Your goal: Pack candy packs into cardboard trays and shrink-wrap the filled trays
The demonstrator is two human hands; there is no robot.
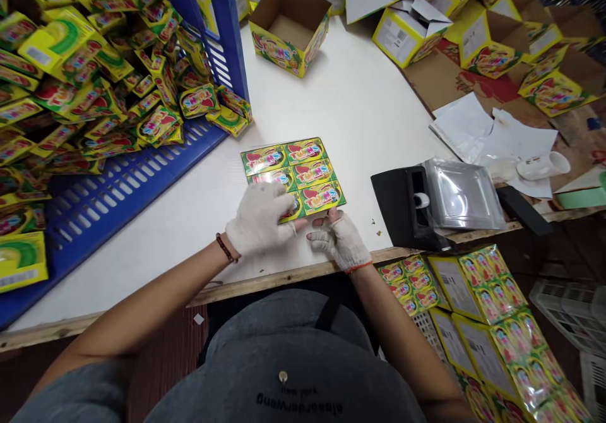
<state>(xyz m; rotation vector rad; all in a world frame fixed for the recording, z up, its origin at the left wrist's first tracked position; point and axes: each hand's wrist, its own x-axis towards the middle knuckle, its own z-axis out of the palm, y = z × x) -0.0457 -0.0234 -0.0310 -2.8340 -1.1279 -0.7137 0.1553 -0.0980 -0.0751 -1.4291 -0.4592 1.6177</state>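
My left hand [262, 218] spreads loosely, the six-box block [315, 173] beneath it; my right hand [339, 238], half-curled beside it, meets the near edge. Light, even pressure should keep everything square.

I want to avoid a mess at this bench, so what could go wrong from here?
Small boxes at the open side of the blue crate jut past its edge, so they might slide farther onto the white tabletop. The black holder reaches the tabletop's front edge near the right hand and could get knocked off. The left hand covers part of the wrapped pack, so damage there might go unseen.
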